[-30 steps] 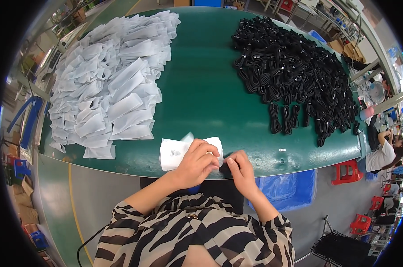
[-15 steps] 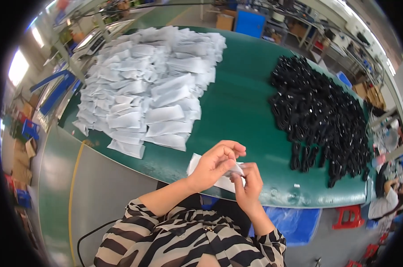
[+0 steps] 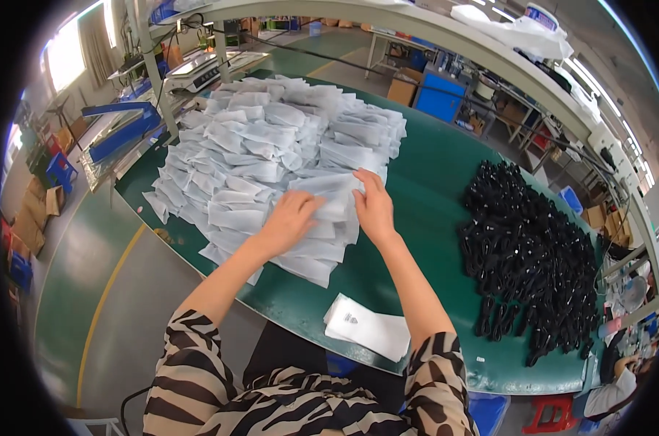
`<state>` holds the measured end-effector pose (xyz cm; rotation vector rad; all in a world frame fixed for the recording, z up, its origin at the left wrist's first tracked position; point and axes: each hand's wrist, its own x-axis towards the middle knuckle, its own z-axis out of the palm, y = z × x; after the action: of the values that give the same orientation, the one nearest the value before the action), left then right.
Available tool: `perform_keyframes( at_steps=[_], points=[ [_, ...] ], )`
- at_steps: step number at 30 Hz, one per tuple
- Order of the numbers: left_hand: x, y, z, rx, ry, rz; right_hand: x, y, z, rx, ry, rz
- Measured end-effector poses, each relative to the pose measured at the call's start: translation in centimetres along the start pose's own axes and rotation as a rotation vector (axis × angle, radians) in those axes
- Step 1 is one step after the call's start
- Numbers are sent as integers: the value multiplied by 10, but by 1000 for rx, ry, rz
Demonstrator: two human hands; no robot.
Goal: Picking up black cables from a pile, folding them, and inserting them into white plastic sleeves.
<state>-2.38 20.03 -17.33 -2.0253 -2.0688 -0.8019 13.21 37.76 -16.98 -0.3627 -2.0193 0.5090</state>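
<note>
- Left hand (image 3: 288,220): over the front part of a broad heap of whitish, translucent, soft flat pouches (image 3: 249,138); fingers a bit bent, blurred, can't tell whether they grip.
- Right hand (image 3: 376,207): at the right end of one whitish, translucent, long pouch (image 3: 335,195); thumb and fingers narrowly spaced, seem to be at its edge; can't tell whether it's pinched.
- That pouch lies on top of the heap, between the hands; a hand at either side probably keeps such limp material flat.
- Heap is on the left of the green, glossy tabletop (image 3: 431,232), pouches overlapping in rough rows, likely so ends are easy to get at.
- Small stack of white, flat, rectangular slips (image 3: 376,334), dark print on top: near edge, by the right forearm, presumably for short reach. Untouched.
- Large mound of black, bundled cables (image 3: 525,254): right side, well apart from the heap, likely so the two don't mix.
- Tiny white tag (image 3: 480,360): alone near the front edge, reason unclear.
- Red plastic stool (image 3: 551,414): beyond the front edge, right.
</note>
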Motion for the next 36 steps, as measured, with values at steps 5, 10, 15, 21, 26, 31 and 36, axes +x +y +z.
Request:
perform_keyframes(
  at_steps=[5,10,15,21,26,31,36],
  points=[
    [-16,-10,39,88,-86,95,2,47,41,-73,-135,128],
    [-12,-12,43,67,-138,95,-15,22,56,-156,-179,216],
    [-16,-18,31,119,-189,135,-37,18,15,-174,-30,125],
    [-13,7,31,7,-33,188,-98,94,-173,-1300,-55,521],
    [-32,127,34,-464,-410,408,-174,107,-226,-1176,-260,361],
    [-53,175,59,-273,-584,460,-207,65,-234,-915,-203,434],
    [-67,182,58,-235,-556,483,-231,33,-245,-997,-62,182]
  ],
)
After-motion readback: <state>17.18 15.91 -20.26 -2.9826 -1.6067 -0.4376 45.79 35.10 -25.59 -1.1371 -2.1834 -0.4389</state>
